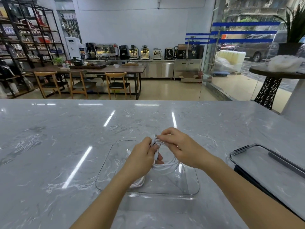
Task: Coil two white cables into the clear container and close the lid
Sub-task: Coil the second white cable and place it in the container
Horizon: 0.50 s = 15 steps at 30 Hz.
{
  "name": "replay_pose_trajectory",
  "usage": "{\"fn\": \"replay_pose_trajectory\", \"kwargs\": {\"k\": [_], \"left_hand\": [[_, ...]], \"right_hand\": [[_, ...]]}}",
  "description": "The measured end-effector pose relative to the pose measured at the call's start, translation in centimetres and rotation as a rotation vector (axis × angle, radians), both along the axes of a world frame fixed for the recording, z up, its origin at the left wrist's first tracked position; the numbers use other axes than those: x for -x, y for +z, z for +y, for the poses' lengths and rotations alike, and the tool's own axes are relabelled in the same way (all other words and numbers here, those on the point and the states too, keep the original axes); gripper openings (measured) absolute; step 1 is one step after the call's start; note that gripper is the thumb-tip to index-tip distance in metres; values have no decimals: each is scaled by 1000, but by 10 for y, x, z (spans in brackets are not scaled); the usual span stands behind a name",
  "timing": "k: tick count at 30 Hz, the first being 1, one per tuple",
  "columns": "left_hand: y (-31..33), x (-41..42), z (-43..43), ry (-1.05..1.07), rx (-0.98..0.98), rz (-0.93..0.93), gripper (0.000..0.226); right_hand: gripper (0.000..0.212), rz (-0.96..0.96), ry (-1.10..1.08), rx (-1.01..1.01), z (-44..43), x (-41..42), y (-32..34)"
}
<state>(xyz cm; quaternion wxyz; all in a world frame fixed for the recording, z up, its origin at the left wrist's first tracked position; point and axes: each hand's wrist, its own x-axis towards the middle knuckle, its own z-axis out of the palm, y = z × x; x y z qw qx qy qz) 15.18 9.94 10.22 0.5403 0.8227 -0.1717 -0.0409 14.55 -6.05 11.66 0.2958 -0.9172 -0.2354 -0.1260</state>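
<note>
Roughly halfway: the left hand (142, 156) and right hand (179, 146) are both pinching a looped thin white cable (166, 166) just above the square clear plastic container (165, 194). A second white cable (138, 183) is apparently lying inside already. The clear dark-clasped lid (264, 162) is lying off to the right, not yet fitted.

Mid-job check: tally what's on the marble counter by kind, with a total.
Clear square plastic container: 1
Clear plastic lid with grey latches: 1
White cables: 2, the white coiled cable held in the left hand and right hand, and the white loose cable lying in the container
Total: 4
</note>
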Motion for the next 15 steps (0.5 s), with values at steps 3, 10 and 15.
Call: {"fn": "replay_pose_trajectory", "kwargs": {"k": [3, 10, 15], "left_hand": [[2, -3, 6, -117, 231, 166, 5], [2, -9, 19, -356, 507, 419, 24], [10, -7, 18, -224, 339, 355, 14]], "right_hand": [[26, -305, 74, 232, -6, 0, -6], [18, -600, 69, 320, -3, -1, -9], [8, -666, 15, 256, -2, -8, -15]]}}
